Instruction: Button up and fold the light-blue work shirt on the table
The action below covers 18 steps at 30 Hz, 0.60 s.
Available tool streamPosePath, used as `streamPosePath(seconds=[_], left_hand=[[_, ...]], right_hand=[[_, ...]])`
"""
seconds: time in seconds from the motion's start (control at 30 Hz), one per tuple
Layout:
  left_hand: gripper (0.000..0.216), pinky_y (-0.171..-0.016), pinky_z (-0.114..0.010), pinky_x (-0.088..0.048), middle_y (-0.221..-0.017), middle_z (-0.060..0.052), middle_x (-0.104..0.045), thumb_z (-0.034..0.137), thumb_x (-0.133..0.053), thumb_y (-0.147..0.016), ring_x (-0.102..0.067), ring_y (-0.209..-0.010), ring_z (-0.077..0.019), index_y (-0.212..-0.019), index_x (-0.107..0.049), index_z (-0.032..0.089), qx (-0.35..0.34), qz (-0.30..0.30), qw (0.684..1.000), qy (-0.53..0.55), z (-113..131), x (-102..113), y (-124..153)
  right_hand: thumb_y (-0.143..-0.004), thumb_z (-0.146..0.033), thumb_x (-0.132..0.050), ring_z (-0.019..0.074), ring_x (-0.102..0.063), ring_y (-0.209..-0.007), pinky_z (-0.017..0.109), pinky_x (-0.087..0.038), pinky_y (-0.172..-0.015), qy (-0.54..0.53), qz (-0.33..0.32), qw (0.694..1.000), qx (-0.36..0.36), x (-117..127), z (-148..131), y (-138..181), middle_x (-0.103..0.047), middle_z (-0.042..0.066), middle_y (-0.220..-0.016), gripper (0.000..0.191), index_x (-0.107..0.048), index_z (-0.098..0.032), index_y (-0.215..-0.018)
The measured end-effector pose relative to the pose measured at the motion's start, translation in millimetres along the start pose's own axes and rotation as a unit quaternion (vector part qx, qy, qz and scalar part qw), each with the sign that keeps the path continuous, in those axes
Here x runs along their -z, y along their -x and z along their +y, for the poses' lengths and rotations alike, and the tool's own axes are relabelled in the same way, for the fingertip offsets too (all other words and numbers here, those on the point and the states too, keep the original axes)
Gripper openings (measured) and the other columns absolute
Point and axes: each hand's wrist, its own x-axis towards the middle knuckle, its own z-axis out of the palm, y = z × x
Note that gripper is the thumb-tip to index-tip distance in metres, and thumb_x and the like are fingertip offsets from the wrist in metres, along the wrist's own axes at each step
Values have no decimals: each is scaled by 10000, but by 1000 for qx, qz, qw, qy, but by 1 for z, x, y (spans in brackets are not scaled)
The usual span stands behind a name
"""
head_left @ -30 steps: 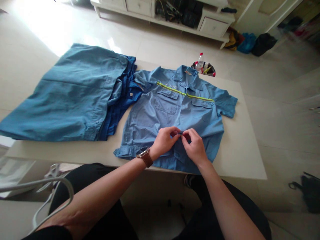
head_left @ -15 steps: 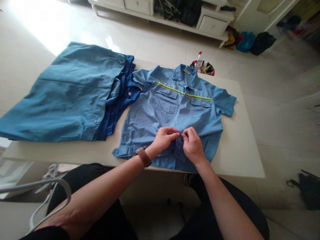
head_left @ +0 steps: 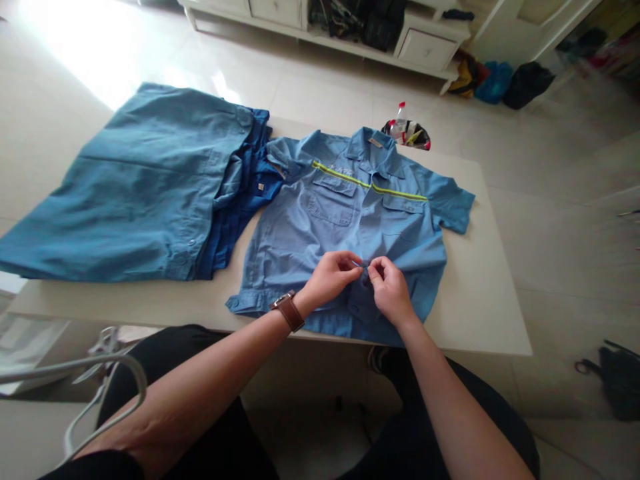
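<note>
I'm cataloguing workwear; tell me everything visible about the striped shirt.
The light-blue, short-sleeved shirt, apparently woven cloth, has a collar, flapped chest pockets and a yellow-green stripe. It lies wrinkled, front up, on the white table, collar toward the far edge. The left hand and right hand pinch its lower front.

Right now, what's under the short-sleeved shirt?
The white table shows beside the shirt and supports it. The surface directly beneath is covered, so anything sandwiched there can't be seen.

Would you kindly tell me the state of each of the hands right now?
Left hand: closed, pinching the front of the blue shirt.
Right hand: closed, pinching the blue shirt's front too.
</note>
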Motion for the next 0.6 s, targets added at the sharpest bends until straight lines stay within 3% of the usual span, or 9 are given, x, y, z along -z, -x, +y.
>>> streamPosePath(seconds=[0.23, 0.4, 0.6], left_hand=[[264, -558, -240, -320, -617, 22, -578, 378, -749, -755, -458, -585, -100, -684, -637, 150, -9, -40, 995, -95, -4, 3, 1], [237, -560, -260, -264, -560, 41, -500, 329, -660, -819, -387, -568, -101, -660, -635, 155, -54, -68, 979, -183, 2, 7, 3], [192, -570, -263, -270, -572, 44, -489, 254, -625, -817, -391, -580, -103, -654, -607, 155, -68, -65, 974, -208, 4, 6, 3]], right_hand=[[-929, -278, -518, 207, -546, -753, 336, -443, -738, 55, 32, 997, 45, -3, -5, 2, -584, 29, -797, 131, -506, -242, -804], [-928, -258, -512, 213, -556, -780, 339, -439, -747, 71, 23, 995, 60, -4, -3, 1, -582, 34, -813, 131, -499, -243, -798], [-944, -268, -526, 202, -563, -763, 329, -448, -733, 59, -4, 997, 43, 2, -1, -1, -585, 25, -806, 141, -511, -237, -807]])
